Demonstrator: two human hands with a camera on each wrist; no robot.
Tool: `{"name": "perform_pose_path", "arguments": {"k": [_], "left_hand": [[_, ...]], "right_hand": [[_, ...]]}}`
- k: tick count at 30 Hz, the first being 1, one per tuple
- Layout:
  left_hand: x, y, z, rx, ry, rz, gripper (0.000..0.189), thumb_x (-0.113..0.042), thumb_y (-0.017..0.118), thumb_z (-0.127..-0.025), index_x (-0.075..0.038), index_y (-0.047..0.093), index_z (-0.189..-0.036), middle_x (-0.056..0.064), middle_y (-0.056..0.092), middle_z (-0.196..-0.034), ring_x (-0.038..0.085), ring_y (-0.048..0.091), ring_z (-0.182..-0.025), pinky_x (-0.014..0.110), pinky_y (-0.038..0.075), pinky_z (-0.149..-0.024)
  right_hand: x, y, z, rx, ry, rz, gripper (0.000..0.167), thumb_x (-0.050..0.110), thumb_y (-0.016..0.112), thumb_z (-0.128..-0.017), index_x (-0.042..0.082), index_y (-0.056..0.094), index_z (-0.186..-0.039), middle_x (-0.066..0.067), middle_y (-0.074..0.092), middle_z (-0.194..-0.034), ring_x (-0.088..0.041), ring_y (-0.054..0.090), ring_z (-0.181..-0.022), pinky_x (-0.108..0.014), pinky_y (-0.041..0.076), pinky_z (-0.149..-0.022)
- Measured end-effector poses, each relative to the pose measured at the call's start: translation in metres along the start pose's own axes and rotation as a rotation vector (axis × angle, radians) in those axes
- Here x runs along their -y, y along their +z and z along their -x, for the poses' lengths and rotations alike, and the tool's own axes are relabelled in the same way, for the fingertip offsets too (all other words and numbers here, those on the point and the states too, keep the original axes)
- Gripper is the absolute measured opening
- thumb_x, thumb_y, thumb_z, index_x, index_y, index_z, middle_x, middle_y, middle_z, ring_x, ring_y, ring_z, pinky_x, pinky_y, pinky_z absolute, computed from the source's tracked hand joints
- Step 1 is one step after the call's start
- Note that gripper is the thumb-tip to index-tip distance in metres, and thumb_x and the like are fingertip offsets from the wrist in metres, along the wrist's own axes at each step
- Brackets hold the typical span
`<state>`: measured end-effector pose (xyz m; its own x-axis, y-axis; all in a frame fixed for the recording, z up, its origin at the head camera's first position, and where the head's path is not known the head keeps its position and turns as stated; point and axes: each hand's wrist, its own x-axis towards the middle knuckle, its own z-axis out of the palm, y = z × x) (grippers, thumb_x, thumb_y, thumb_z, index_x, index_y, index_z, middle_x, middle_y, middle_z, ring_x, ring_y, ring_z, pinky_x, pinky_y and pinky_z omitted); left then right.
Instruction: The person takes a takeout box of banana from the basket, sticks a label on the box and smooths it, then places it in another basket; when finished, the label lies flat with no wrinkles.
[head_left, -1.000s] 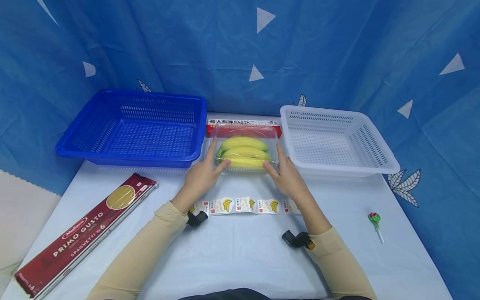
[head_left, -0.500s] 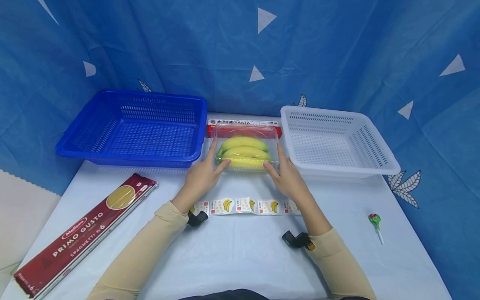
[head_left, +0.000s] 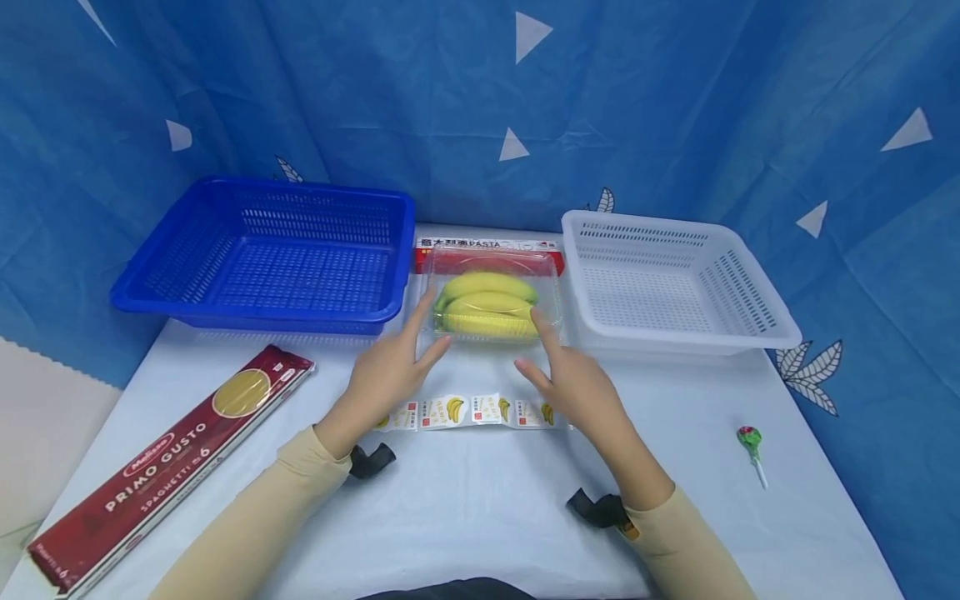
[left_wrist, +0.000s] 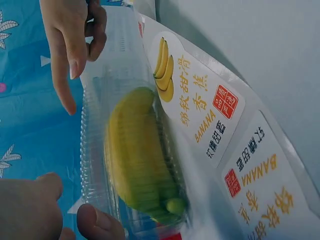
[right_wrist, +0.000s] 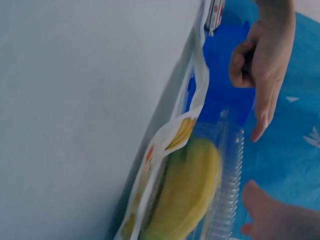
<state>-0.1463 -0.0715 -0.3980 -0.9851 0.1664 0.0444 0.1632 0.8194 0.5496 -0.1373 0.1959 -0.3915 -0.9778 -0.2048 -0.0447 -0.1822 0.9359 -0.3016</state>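
Observation:
A clear plastic clamshell box (head_left: 491, 262) with a bunch of bananas (head_left: 487, 304) inside stands closed at the table's back middle. My left hand (head_left: 384, 379) is at its near left corner, index finger and thumb stretched out, the other fingers bent under. Beside the near right side, my right hand (head_left: 577, 387) has the same spread thumb and index finger. Both wrist views show gaps between the hands and the box, and neither hand holds anything. Nearer me lies a strip of banana labels (head_left: 487, 411), its right end behind my right hand.
A blue basket (head_left: 300, 315) stands back left, a white basket (head_left: 690, 337) back right. Behind the box is a red and white pasta pack (head_left: 551, 258). A red spaghetti pack (head_left: 172, 467) lies at the left, a lollipop (head_left: 752, 446) at the right.
Both hands have let go of the box's sides and drawn back toward me, the left also moving leftward. The box and bananas have stayed in place.

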Motion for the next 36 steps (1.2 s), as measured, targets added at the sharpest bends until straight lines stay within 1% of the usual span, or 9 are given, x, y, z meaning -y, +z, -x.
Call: {"name": "perform_pose_path", "arguments": {"k": [3,5,7,9,13,20,24,30,36], "left_hand": [[0.003,-0.007,0.01,-0.005,0.006,-0.018,0.073,-0.066,0.04,-0.097,-0.043,0.006,-0.158,0.016,0.068,-0.082,0.029,0.06,-0.06,0.037,0.042,-0.047],[0.007,-0.011,0.016,-0.001,0.0,-0.026,0.072,-0.065,0.04,-0.098,-0.038,0.012,-0.159,0.018,0.068,-0.084,0.03,0.062,-0.063,0.038,0.043,-0.048],[0.012,-0.015,0.021,0.002,-0.004,-0.029,0.071,-0.064,0.041,-0.099,-0.033,0.019,-0.159,0.013,0.067,-0.079,0.026,0.06,-0.06,0.036,0.041,-0.048],[0.017,-0.019,0.025,0.004,-0.014,-0.028,0.069,-0.063,0.041,-0.099,-0.03,0.023,-0.158,0.005,0.051,-0.061,0.019,0.047,-0.05,0.033,0.036,-0.045],[0.028,-0.022,0.033,-0.009,-0.004,-0.035,0.064,-0.061,0.043,-0.1,-0.029,0.032,-0.154,-0.001,0.047,-0.061,0.014,0.041,-0.048,0.029,0.032,-0.044],[0.035,-0.025,0.044,0.021,0.092,-0.053,0.054,-0.047,0.055,-0.1,-0.029,0.041,-0.149,-0.005,0.05,-0.061,0.012,0.042,-0.047,0.029,0.034,-0.044],[0.038,-0.025,0.049,0.044,0.121,-0.035,0.053,-0.048,0.055,-0.099,-0.031,0.042,-0.148,-0.007,0.048,-0.06,0.009,0.04,-0.047,0.027,0.034,-0.045],[0.046,-0.023,0.055,0.054,0.12,-0.018,0.052,-0.049,0.054,-0.1,-0.029,0.045,-0.147,-0.008,0.046,-0.06,0.008,0.038,-0.048,0.025,0.032,-0.046],[0.054,-0.023,0.06,0.05,0.114,0.063,0.048,-0.045,0.053,-0.101,-0.023,0.05,-0.143,-0.007,0.048,-0.064,0.008,0.041,-0.052,0.025,0.036,-0.049]], "right_hand": [[0.011,0.001,0.001,0.04,-0.108,-0.069,0.073,0.052,0.058,-0.096,0.038,0.021,-0.157,-0.011,0.07,-0.109,-0.028,0.068,-0.09,-0.047,0.055,-0.073],[0.017,0.004,0.0,0.081,-0.196,-0.122,0.066,0.048,0.06,-0.097,0.032,0.031,-0.154,-0.005,0.065,-0.096,-0.022,0.061,-0.079,-0.04,0.051,-0.067],[0.022,0.008,-0.003,0.124,-0.277,-0.181,0.061,0.043,0.063,-0.096,0.027,0.04,-0.15,-0.003,0.059,-0.093,-0.02,0.055,-0.078,-0.036,0.047,-0.066],[0.027,0.014,-0.006,0.158,-0.343,-0.191,0.057,0.041,0.065,-0.096,0.026,0.045,-0.147,-0.001,0.06,-0.107,-0.017,0.056,-0.091,-0.034,0.049,-0.077],[0.038,0.026,-0.013,0.211,-0.429,-0.185,0.051,0.039,0.066,-0.095,0.028,0.05,-0.142,-0.002,0.057,-0.128,-0.019,0.052,-0.117,-0.041,0.047,-0.098],[0.059,0.04,-0.023,0.286,-0.475,-0.172,0.047,0.038,0.066,-0.095,0.032,0.052,-0.139,-0.001,0.055,-0.127,-0.017,0.053,-0.113,-0.041,0.046,-0.095],[0.067,0.045,-0.028,0.33,-0.485,-0.164,0.045,0.039,0.064,-0.097,0.033,0.051,-0.139,0.001,0.056,-0.126,-0.014,0.055,-0.107,-0.038,0.048,-0.092],[0.076,0.05,-0.032,0.395,-0.474,-0.19,0.044,0.036,0.064,-0.097,0.036,0.05,-0.139,0.002,0.056,-0.124,-0.011,0.058,-0.095,-0.033,0.051,-0.086],[0.077,0.051,-0.035,0.435,-0.497,-0.283,0.045,0.032,0.065,-0.097,0.032,0.051,-0.139,0.004,0.061,-0.123,-0.01,0.059,-0.109,-0.033,0.051,-0.095]]}}
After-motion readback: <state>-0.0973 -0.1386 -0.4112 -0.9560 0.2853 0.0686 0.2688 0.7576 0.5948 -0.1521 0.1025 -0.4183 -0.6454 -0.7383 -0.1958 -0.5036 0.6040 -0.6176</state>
